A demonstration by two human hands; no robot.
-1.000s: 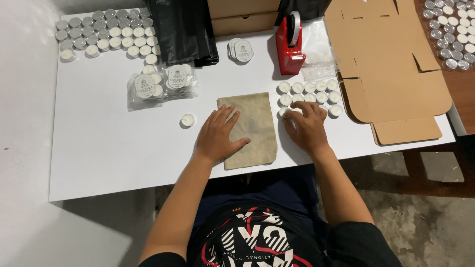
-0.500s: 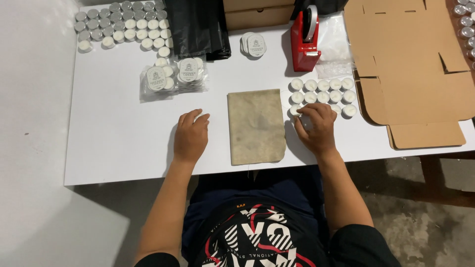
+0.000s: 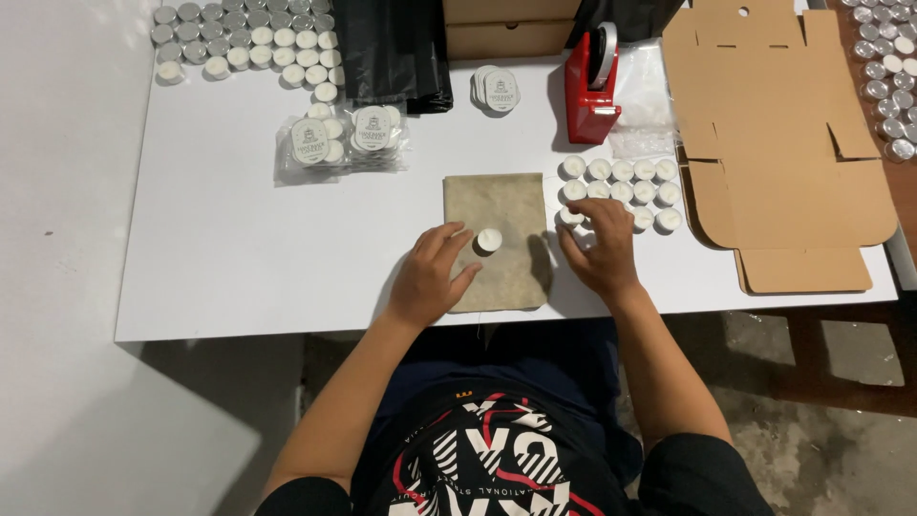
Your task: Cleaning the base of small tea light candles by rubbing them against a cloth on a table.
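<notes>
Both hands' grips open: left (image 3: 427,275) beside tealight (image 3: 489,240)

White table (image 3: 220,277), pale wall at left (image 3: 57,191), stained grey concrete floor (image 3: 831,420), brown wooden table at right (image 3: 884,182)

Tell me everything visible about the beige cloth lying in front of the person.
The beige rectangular cloth looks like soft, slightly stained fabric. It lies flat on the white table, its near edge by the table edge. One small white tealight candle stands on it. The left hand rests on its left side; the right hand is beside it.
</notes>
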